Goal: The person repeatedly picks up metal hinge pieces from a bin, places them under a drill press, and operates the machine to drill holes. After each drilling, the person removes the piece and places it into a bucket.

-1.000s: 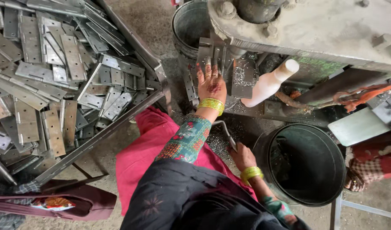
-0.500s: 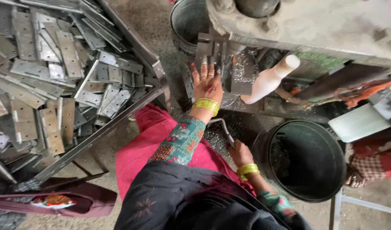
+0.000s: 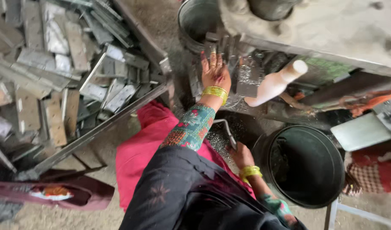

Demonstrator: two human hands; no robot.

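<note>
Two hands: left on flat metal pieces, right seemingly gripping bent rod.

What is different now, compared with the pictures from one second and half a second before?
Very little. The left hand remains flat on the metal pieces at the machine; the right hand remains low, gripping the bent metal handle. The black bucket, white bottle and hinge pile have not moved.

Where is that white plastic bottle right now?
In the head view the white plastic bottle lies tilted right of centre under the machine's edge, just right of the left hand and above the dark bucket.
</note>
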